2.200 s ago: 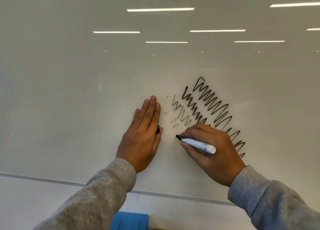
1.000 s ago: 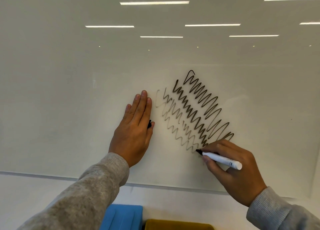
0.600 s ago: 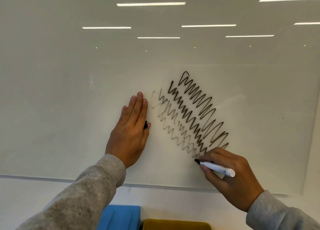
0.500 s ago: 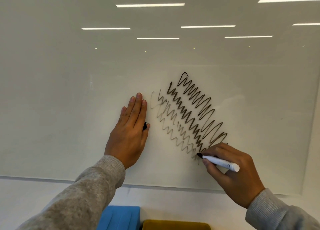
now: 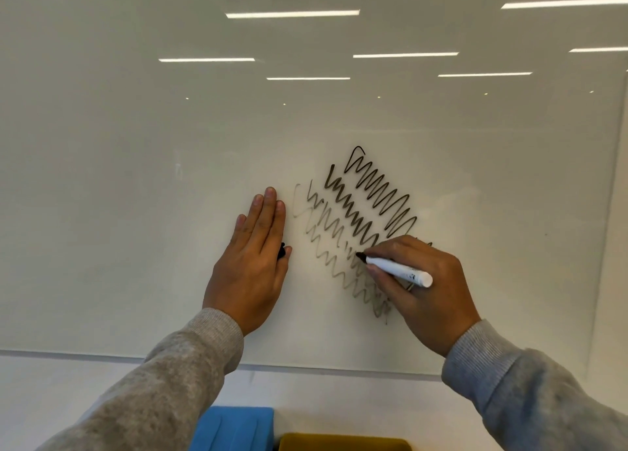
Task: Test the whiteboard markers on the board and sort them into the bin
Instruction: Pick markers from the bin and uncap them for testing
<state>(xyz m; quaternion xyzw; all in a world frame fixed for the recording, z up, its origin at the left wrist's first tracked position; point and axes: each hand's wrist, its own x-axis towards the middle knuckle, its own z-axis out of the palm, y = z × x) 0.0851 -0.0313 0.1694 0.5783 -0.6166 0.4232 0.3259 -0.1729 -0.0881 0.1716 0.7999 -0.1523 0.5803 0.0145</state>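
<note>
Presently marker (image 5: 396, 269) pinched in right hand (image 5: 421, 287), black tip on whiteboard (image 5: 136, 178) amid faint lower scribbles (image 5: 353, 226), white barrel slanting down-right past knuckles; right grip curled round barrel. Left hand (image 5: 253, 263) flat on board beside scribbles, fingers straight, together, pointing up; small black cap (image 5: 281, 250) tucked between thumb and palm. Upper zigzag lines dark, lower ones pale grey. Blue bin (image 5: 234, 428) and yellow bin (image 5: 343, 443) at bottom edge
</note>
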